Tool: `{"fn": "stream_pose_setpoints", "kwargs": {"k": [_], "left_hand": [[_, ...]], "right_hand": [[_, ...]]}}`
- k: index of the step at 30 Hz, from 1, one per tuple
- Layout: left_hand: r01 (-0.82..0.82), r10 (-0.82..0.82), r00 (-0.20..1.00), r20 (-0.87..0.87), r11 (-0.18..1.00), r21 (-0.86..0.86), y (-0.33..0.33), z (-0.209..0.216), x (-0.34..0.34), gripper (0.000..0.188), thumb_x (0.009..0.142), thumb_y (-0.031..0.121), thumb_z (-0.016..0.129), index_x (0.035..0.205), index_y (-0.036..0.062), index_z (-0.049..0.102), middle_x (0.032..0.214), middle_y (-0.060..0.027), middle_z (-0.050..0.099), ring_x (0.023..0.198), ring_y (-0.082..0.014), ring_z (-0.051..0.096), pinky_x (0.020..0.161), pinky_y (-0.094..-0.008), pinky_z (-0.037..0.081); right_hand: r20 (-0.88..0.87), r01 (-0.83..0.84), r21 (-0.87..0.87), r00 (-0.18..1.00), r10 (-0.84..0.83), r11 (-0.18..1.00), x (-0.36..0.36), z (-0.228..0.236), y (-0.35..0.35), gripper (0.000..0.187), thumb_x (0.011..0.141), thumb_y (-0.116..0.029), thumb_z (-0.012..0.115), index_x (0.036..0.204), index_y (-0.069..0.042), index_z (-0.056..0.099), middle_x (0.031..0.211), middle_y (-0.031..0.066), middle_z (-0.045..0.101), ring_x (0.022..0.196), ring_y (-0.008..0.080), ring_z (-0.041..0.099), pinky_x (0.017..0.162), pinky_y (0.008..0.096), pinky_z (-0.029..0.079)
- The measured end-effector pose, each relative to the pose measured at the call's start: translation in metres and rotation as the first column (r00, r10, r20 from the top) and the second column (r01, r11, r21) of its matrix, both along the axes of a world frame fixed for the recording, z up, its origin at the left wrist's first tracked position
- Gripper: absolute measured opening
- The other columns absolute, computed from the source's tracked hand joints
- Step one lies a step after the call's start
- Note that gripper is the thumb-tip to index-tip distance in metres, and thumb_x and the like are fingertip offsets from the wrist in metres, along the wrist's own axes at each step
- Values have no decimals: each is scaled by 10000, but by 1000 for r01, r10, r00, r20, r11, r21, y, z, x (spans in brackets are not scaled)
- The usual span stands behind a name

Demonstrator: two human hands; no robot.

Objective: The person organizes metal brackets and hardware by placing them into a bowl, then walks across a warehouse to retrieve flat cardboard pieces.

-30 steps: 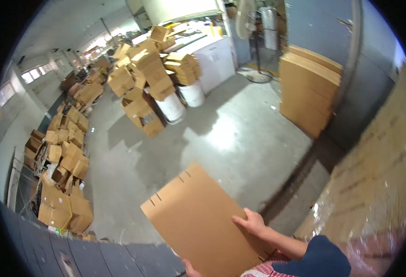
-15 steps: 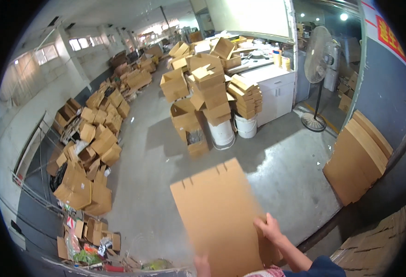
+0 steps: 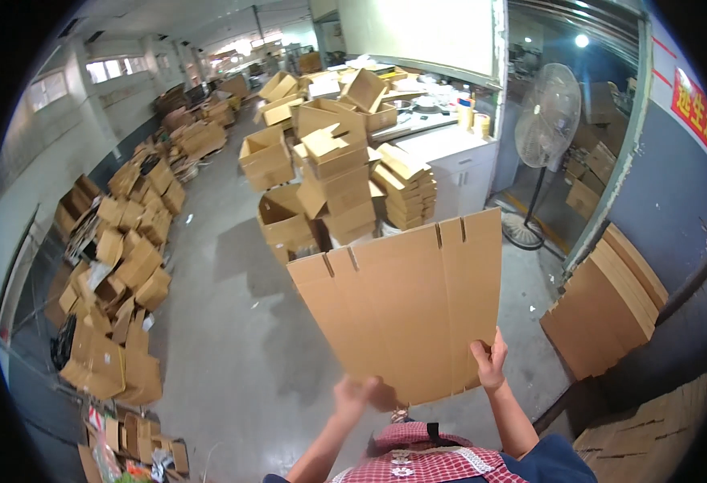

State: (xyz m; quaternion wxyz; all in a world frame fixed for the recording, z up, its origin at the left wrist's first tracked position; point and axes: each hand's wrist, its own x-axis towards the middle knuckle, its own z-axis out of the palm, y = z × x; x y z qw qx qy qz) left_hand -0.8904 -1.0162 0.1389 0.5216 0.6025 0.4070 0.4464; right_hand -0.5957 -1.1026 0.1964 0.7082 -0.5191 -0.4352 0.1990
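Observation:
A flat brown cardboard sheet (image 3: 406,310) tilts up in front of me, with slots cut into its far edge and faint crease lines running along it. My right hand (image 3: 490,362) is closed on the sheet's right edge near the lower corner, thumb on the facing side. By the lower left corner is my left hand (image 3: 355,396), smeared by motion. Its shadow falls on the cardboard, and whether it touches the sheet is unclear.
Flat cardboard sheets (image 3: 603,310) lean against the right wall near a standing fan (image 3: 548,117). Stacked open boxes (image 3: 337,173) stand ahead beside a white cabinet (image 3: 462,181). A long heap of used boxes (image 3: 132,262) lines the left wall. More cardboard (image 3: 651,427) lies at lower right.
The cardboard sheet has swung up and to the right, and its lower edge now shows. My right hand has risen with it. My left hand has come further into view. The view has shifted.

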Motion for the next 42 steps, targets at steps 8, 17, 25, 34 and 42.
{"fn": "stream_pose_setpoints", "kwargs": {"k": [8,17,25,34,42], "left_hand": [[167,-173,978,-116,984,-64,113,-11,82,380,882,341,713,1059,9,663,867,-141,724,788,-215,703,716,-342,545],[247,-256,967,-15,945,-215,214,-43,204,553,923,426,620,1252,-15,571,1154,-133,674,1051,-192,632,897,-333,495],[545,-409,836,365,692,-474,327,91,344,443,1022,375,478,1257,11,574,1177,-38,622,1048,-118,574,897,-284,458],[430,-270,877,397,810,-399,421,108,452,232,985,176,589,1111,-15,624,972,-43,663,877,-95,600,774,-257,485],[177,-18,890,456,935,-307,542,128,481,188,952,165,624,1045,11,677,950,-33,693,830,-95,627,774,-271,494]], "right_hand": [[336,346,-117,896,-291,931,56,-13,56,286,892,-143,658,1105,22,563,935,106,659,851,172,614,762,323,493],[-384,303,-271,836,-391,914,164,-88,151,372,881,-150,703,1190,-5,555,1048,65,657,912,164,615,826,298,483],[-742,-3,-39,669,-27,999,304,-91,253,546,973,-260,551,1438,-32,379,1413,88,480,1294,227,460,1074,370,374],[-737,44,42,676,2,998,427,-78,390,364,963,-172,585,1291,-17,548,1236,85,623,1109,201,596,964,332,465],[-560,98,-114,815,-145,989,506,-71,522,121,933,-72,600,999,10,659,927,53,680,832,133,635,739,265,506]]}}
